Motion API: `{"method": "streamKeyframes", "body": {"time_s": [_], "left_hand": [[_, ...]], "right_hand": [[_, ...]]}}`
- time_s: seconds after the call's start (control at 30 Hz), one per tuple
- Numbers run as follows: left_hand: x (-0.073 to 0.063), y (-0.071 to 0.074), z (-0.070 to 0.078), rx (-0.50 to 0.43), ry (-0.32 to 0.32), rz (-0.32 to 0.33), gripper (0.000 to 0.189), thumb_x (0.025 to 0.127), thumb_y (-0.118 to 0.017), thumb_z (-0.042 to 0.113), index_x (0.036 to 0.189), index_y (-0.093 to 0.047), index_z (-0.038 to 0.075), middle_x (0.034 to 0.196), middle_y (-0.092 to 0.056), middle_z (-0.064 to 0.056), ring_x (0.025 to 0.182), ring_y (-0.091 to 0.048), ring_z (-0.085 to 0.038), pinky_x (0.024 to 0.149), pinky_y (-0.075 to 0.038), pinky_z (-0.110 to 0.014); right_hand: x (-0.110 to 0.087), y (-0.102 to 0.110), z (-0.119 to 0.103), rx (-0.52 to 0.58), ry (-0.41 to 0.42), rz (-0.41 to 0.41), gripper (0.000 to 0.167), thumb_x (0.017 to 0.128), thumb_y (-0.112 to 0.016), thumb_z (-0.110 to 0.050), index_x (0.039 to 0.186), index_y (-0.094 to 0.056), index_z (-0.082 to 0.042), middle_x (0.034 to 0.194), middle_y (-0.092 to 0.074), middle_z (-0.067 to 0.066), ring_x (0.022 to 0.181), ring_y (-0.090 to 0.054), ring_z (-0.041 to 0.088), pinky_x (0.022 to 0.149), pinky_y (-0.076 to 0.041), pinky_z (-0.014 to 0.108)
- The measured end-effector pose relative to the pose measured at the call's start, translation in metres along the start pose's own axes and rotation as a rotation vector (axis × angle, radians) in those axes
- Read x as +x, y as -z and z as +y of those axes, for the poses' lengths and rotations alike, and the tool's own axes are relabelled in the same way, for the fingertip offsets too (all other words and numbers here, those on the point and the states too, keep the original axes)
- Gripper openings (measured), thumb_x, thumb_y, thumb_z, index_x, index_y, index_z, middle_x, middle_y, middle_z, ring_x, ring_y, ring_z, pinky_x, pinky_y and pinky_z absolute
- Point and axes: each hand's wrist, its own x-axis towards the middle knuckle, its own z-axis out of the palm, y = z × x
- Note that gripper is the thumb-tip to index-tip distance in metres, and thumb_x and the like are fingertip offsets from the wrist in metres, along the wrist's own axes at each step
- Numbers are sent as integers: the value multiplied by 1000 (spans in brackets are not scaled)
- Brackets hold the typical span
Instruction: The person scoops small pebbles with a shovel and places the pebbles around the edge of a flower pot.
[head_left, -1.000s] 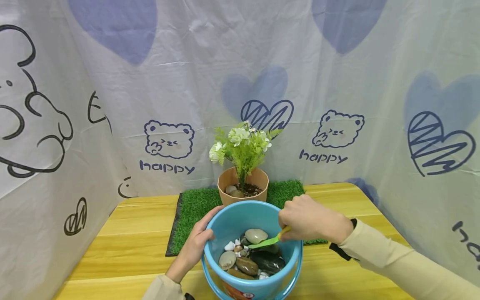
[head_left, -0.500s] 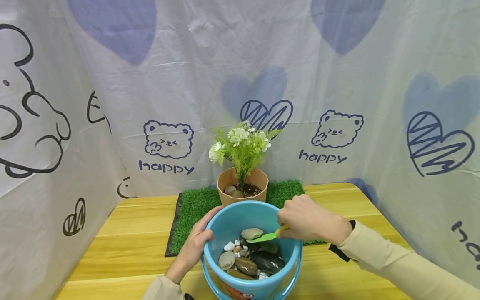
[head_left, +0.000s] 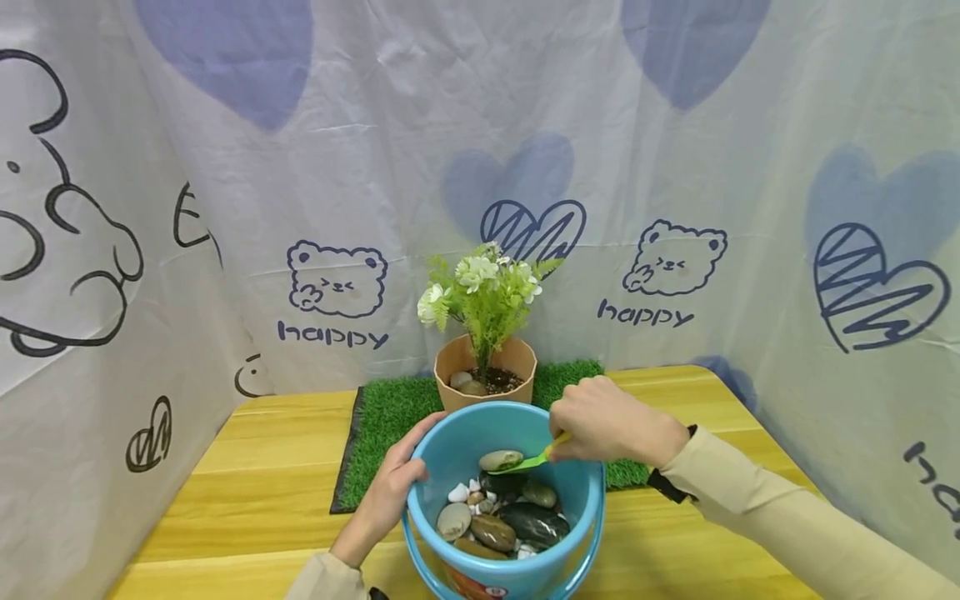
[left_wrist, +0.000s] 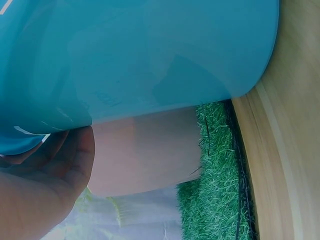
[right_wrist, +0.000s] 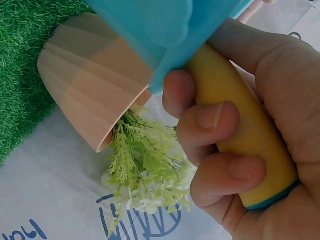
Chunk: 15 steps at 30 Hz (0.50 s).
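A light blue bucket stands at the table's front, with several large wet stones and small white pebbles inside. My left hand grips its left rim; in the left wrist view the fingers bend against the outer wall. My right hand holds a small trowel by its yellow handle, fingers wrapped around it. The trowel's green blade reaches into the bucket, and a pale oval stone rests on or against its tip. Darker stones lie below it. The right palm is partly hidden.
Right behind the bucket, a tan pot with soil, two stones and white-flowered greenery stands on a green turf mat. The wooden table extends to both sides. A printed curtain surrounds it.
My right hand has shifted slightly up and left with the trowel. The pale stone has moved up and left at the blade's tip. The left hand and bucket stay put.
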Motion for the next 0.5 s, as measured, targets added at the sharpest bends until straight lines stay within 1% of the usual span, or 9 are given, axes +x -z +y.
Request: {"method": "streamKeyframes", "body": {"time_s": [0.17, 0.37, 0.5], "left_hand": [[0, 0, 1, -5, -3, 1, 75, 79, -36, 3, 152, -33, 20, 152, -40, -18, 129, -49, -44, 96, -50, -52], [0, -1, 1, 6, -4, 5, 75, 79, -36, 3, 152, -34, 20, 152, -41, -16, 130, -49, -43, 96, -49, -50], [0, -3, 2, 8, 3, 31, 76, 78, -37, 3, 151, -37, 21, 150, -44, -15, 129, -50, -42, 95, -49, -49]], "right_hand": [[5, 0, 3, -18, 28, 8, 56, 76, -78, -43, 49, -32, -27, 49, -19, -15, 43, -18, 0, 42, -15, 18], [12, 1, 5, -25, 46, -6, 58, 76, -78, -44, 49, -30, -27, 49, -16, -15, 43, -15, 0, 42, -12, 19], [18, 1, 4, -47, 57, -13, 53, 75, -78, -46, 47, -37, -27, 47, -20, -15, 43, -17, 2, 43, -12, 20]]}}
